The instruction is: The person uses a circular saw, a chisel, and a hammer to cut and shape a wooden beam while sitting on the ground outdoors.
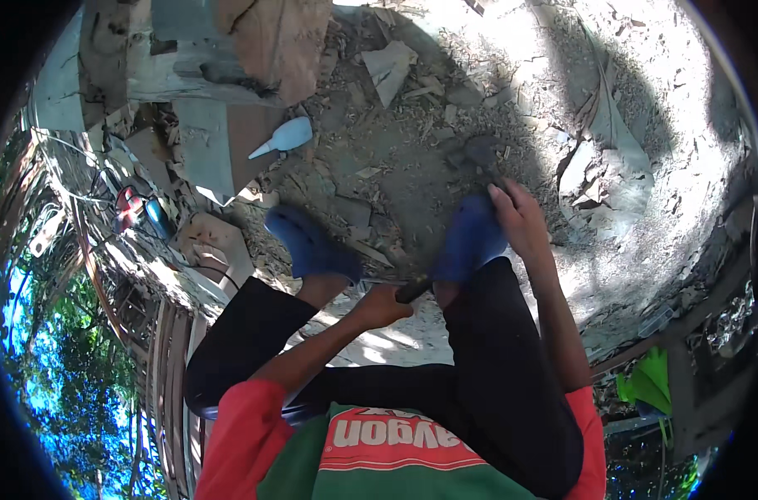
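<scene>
I sit on bare earth strewn with wood chips, with a blue clog on each foot: the left clog (pixel 311 243) and the right clog (pixel 471 237). My left hand (pixel 381 306) is closed in a fist on a dark tool handle (pixel 414 289) between my knees. My right hand (pixel 521 221) reaches down beside the right clog. Its fingertips touch the near end of a dark tool (pixel 481 154) lying in the dirt. Whether that hand grips it is unclear.
A white squeeze bottle (pixel 286 135) with a pointed nozzle lies at upper left beside wooden boards (pixel 204 142). Pale broken slabs (pixel 391 67) and scraps lie farther out. Red and blue objects (pixel 137 208) sit at left, a green sheet (pixel 650 379) at lower right.
</scene>
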`<state>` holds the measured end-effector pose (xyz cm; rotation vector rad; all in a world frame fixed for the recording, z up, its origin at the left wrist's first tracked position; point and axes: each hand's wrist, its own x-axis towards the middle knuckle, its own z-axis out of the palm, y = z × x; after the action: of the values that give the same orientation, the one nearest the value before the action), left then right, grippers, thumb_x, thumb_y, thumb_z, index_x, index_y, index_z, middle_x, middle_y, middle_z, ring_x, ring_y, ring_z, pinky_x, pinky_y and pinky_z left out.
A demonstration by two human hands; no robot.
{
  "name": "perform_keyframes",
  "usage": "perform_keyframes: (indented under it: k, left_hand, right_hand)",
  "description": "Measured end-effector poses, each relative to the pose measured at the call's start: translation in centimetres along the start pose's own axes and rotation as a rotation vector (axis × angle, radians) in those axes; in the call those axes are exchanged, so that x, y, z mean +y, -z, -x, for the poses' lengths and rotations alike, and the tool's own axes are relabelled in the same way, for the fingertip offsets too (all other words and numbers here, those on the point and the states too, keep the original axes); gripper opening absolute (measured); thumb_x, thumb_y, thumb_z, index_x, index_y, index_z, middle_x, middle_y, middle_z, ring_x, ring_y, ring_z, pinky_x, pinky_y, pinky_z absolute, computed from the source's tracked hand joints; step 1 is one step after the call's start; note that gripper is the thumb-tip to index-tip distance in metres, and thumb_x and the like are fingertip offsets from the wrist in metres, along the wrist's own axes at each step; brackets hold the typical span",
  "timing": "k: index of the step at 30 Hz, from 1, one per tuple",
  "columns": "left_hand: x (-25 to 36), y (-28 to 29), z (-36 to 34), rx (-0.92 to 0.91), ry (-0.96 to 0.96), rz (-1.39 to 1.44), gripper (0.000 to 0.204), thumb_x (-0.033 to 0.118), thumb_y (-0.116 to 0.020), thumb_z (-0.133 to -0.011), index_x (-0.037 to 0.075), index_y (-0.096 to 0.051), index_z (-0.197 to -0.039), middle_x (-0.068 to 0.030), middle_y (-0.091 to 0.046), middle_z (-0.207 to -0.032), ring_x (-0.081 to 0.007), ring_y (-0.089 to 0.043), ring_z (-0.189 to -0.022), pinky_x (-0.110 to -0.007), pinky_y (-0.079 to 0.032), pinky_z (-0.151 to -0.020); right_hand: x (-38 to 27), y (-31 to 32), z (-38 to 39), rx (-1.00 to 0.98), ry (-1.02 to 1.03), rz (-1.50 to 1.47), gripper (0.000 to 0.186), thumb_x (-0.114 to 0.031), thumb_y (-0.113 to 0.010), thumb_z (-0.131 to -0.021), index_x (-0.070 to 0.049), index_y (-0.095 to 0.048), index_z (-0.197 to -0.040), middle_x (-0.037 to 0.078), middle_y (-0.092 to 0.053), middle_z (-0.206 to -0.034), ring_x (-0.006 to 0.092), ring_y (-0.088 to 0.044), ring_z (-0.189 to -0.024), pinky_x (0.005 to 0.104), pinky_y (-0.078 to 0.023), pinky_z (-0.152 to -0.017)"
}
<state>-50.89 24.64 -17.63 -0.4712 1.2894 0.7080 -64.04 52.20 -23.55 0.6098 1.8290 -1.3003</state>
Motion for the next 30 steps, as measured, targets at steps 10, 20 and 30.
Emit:
perform_keyframes:
  k: [10,20,30]
  left_hand:
    - [-7.5,-2.0,0.2,0.071,0.002,-0.375,0.054,0.04,-0.071,-0.076,0.007,-0.066,-0.118,-0.0218,-0.071,-0.1,-0.0387,-0.068,-0.096,-0.047,-0.053,-0.087]
    - [11.8,8.2,7.6,0.234,-0.483,0.153,0.06,0.048,-0.076,-0.08,0.002,-0.063,-0.116,-0.0167,-0.068,-0.091,-0.0244,-0.067,-0.083,-0.036,-0.051,-0.079]
    - [23.0,6.0,10.9,0.418,-1.22,-0.291,0.066,0.057,-0.077,-0.078,0.001,-0.05,-0.101,-0.0183,-0.063,-0.087,-0.039,-0.065,-0.085,-0.044,-0.049,-0.074]
  right_hand:
    - [0.9,-0.5,0.0,0.044,-0.059,0.015,0.047,-0.035,-0.06,-0.097,0.003,-0.061,-0.123,0.018,-0.065,-0.094,0.024,-0.062,-0.086,0.0338,-0.047,-0.078]
    - [0.3,0.4,-0.4,-0.02,0.05,0.108,0.037,-0.035,-0.055,-0.098,0.002,-0.06,-0.099,0.02,-0.061,-0.083,0.0324,-0.06,-0.079,0.0399,-0.045,-0.074]
    - [2.5,0.8,-1.2,0.045,0.209,0.149,0.034,-0.035,-0.055,-0.095,-0.002,-0.065,-0.1,0.021,-0.066,-0.089,0.0353,-0.064,-0.087,0.043,-0.048,-0.079]
